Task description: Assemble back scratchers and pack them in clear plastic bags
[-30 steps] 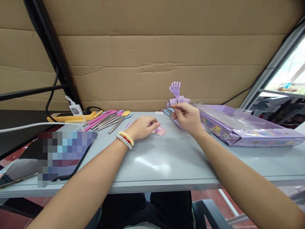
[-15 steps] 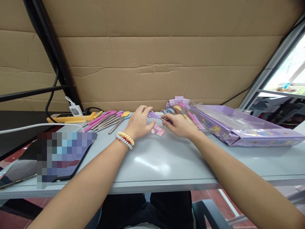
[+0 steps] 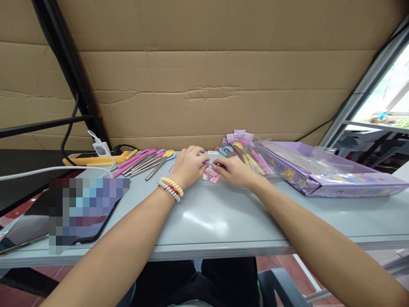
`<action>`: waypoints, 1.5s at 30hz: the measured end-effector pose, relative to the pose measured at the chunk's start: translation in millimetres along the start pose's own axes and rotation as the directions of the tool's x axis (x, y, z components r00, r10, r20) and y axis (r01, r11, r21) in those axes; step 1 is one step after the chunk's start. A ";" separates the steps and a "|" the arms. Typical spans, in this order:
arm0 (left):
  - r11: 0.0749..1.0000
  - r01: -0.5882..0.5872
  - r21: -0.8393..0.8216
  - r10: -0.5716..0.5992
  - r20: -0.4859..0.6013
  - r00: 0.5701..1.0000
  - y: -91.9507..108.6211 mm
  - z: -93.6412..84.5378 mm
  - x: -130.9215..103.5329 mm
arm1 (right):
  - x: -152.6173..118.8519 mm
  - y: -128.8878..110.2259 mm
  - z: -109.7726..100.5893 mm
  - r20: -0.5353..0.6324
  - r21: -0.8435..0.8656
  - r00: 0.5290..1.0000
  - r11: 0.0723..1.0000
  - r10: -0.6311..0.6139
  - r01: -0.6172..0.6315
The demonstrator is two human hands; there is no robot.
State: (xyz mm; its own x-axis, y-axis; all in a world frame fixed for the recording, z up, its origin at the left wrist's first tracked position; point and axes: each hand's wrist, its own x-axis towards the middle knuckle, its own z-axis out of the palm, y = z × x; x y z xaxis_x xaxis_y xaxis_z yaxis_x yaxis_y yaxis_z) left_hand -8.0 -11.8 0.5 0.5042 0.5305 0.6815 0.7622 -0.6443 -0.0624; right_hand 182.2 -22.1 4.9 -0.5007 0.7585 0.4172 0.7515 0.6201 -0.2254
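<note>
A purple back scratcher with a thin metal rod lies between my hands, mostly covered by fingers. My left hand, with yellow, red and pale coil bands at the wrist, closes around its purple part. On the right side, my right hand pinches the rod end. Just beneath them a small pink printed card rests on the table. Left of my hands lies a row of back scratchers with pink, purple, yellow and blue hand-shaped heads. Bagged back scratchers with purple header cards are piled to the right.
A purple printed box with clear plastic stands on the right. At left are a dark tablet with a blurred screen, a yellow-cased device, a white charger and cables. Cardboard rises behind the grey table.
My left hand has gone from spread fingers near the purple head to closed around the back scratcher. My right hand has shifted slightly left, so the two hands are closer together.
</note>
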 end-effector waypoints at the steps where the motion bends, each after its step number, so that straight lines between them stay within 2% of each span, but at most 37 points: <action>1: 1.000 0.012 0.007 -0.012 -0.001 1.000 -0.1 -0.1 0.1 | 0.2 -0.1 0.1 0.005 -0.001 1.000 1.000 0.006 -0.006; 14: 0.999 0.009 0.051 -0.011 0.047 0.999 -3.9 -0.6 1.0 | -0.3 -5.6 -1.5 0.057 0.067 0.998 0.997 0.040 -0.044; 20: 0.994 0.074 0.074 -0.076 0.015 0.997 -7.0 -1.3 2.7 | 2.1 -11.6 -4.7 0.055 0.053 0.996 0.996 0.066 -0.069; 27: 0.977 0.172 0.125 -0.177 0.032 0.984 -9.0 -5.2 7.7 | 6.5 -16.3 -6.4 0.006 0.027 0.998 0.998 0.059 -0.059; 31: 0.964 0.224 0.140 -0.228 0.008 0.974 -12.4 -6.1 9.7 | 8.7 -18.3 -6.8 0.028 0.021 0.996 0.996 0.082 -0.083; 36: 0.925 0.341 0.171 -0.346 0.000 0.938 -29.1 -11.5 8.0 | 8.9 -18.0 -8.7 0.085 0.025 0.993 0.996 0.086 -0.088; 43: 0.808 0.543 0.228 -0.560 0.013 0.828 -58.6 -16.5 -1.0 | 9.5 -11.6 -11.6 0.240 0.050 0.967 0.994 0.080 -0.095; 45: 0.798 0.559 0.224 -0.577 0.017 0.817 -61.8 -14.6 -2.6 | 9.1 -8.8 -10.8 0.270 0.049 0.958 0.993 0.093 -0.110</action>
State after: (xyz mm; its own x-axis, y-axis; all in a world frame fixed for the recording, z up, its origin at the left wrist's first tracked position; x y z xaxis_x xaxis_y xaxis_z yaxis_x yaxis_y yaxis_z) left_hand -62.4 18.5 13.2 -0.0213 0.8142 0.5803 0.9813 -0.0939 0.1678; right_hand 175.7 -22.9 20.2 -0.5262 0.8385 0.1411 0.7801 0.5421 -0.3123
